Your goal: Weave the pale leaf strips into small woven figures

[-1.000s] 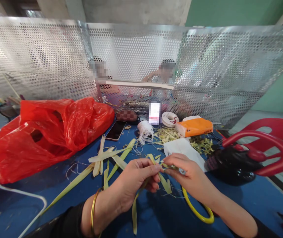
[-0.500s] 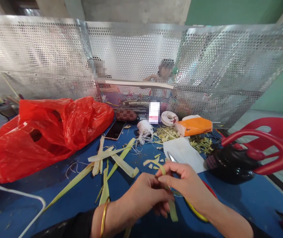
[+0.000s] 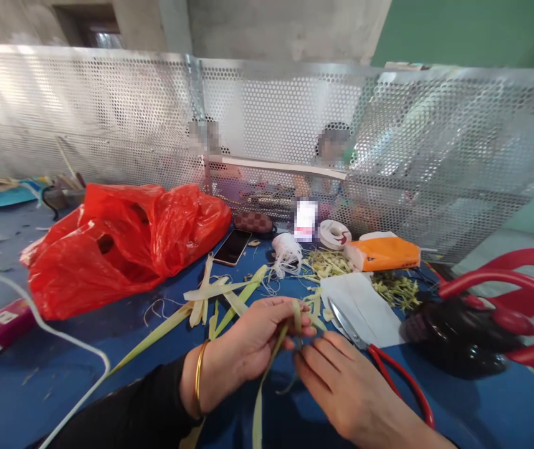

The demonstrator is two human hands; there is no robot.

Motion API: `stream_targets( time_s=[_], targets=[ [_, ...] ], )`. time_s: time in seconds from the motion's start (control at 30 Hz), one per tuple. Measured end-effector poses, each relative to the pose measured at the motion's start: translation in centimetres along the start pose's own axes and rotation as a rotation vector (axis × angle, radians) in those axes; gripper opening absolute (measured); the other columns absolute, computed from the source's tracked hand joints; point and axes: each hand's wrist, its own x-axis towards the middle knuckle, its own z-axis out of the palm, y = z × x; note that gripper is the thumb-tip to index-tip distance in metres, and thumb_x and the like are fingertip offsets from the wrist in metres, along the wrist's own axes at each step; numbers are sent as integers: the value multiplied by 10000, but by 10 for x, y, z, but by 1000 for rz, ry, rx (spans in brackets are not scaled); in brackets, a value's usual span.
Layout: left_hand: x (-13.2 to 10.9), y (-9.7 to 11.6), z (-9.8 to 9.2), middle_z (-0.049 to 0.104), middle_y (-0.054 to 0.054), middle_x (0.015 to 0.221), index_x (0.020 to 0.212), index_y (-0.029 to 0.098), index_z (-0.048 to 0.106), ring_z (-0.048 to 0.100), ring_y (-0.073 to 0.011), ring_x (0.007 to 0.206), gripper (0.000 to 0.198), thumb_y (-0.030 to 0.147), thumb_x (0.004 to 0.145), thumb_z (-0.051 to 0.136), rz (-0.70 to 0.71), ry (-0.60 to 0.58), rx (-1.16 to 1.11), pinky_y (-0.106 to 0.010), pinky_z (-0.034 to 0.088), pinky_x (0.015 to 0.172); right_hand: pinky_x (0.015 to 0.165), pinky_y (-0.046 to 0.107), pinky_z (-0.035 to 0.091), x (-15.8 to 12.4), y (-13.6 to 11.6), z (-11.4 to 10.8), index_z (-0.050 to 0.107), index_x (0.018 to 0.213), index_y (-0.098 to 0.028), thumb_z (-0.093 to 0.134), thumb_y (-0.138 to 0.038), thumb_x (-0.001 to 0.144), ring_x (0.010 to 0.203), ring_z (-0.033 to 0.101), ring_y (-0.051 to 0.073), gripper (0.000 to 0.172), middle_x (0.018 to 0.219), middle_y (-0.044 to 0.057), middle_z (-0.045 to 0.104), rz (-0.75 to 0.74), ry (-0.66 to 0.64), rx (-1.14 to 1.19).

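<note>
My left hand (image 3: 260, 330), with a gold bangle at the wrist, pinches a pale green husk strip (image 3: 258, 405). The strip loops over the fingers at the top, and its long end hangs down toward me. Close beside those fingertips, my right hand (image 3: 341, 380) has its fingers curled together. Whatever its fingertips grip is hidden behind them. Scissors (image 3: 348, 324) with red handles lie just right of my right hand, blades pointing away. More husk strips (image 3: 154, 337) lie crossed on the blue table (image 3: 121, 399) to the left.
A red plastic bag (image 3: 131, 249) fills the left side, near a dark phone (image 3: 232, 247). Behind my hands are white thread (image 3: 288, 254), a ribbon spool (image 3: 335, 234), an orange packet (image 3: 383, 252) and white paper (image 3: 362, 305). A black kettle (image 3: 453, 340) stands right; a perforated screen (image 3: 271, 100) runs behind.
My hands have shifted: the left is raised with the strip looped at its fingers, the right is now lower beside it. The scissors show more fully. The whole view has swung left.
</note>
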Motion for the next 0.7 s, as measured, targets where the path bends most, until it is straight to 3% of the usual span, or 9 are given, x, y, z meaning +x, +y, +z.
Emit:
stream_targets(
  time_s=[0.07,0.13,0.23,0.33,0.5,0.6,0.7],
  targets=[
    [-2,2,3,625,-7,645,736,127,630,604,-84,591,69,174,767,590,-47,1,-52,-155,448,527,836,436,462,-1,1,0,677,1010,-88,347,-75,921,876,608,253,342,894,130,692,31,15,24],
    [-4,2,6,629,-10,648,731,121,631,597,-79,564,76,156,774,579,-68,-7,-81,-176,482,583,778,410,479,0,2,-4,679,999,-95,361,-82,917,787,616,223,329,817,105,696,55,51,64],
    [-6,-2,9,639,-22,642,708,114,635,607,-92,572,85,152,771,593,-23,-15,-93,-190,482,595,712,347,471,3,-1,-11,676,1029,-112,405,-78,916,655,603,161,296,719,48,688,51,118,74],
    [-5,-11,11,635,-25,610,651,117,622,606,-94,572,105,140,749,596,-17,-2,-127,-191,474,615,798,329,457,6,-8,-8,685,1041,-164,387,-70,928,728,639,154,332,775,26,713,38,154,29],
    [-4,-27,11,605,-10,586,611,126,600,534,-71,521,84,140,692,616,-45,-5,-116,-175,408,549,843,360,449,5,-19,3,702,867,-162,428,-27,879,763,657,181,306,757,27,721,-2,237,-29],
    [-5,-29,10,605,-7,597,630,124,606,524,-68,523,85,178,671,658,0,0,-33,-171,386,529,841,339,467,5,-13,-8,684,891,-159,456,-51,889,742,665,160,252,754,26,718,85,283,99],
    [-7,-26,11,636,-25,620,670,122,620,570,-94,550,113,222,677,673,39,13,52,-200,444,579,758,305,508,3,-2,-21,634,923,-180,519,-71,874,720,662,155,167,765,32,703,339,387,302]
  ],
)
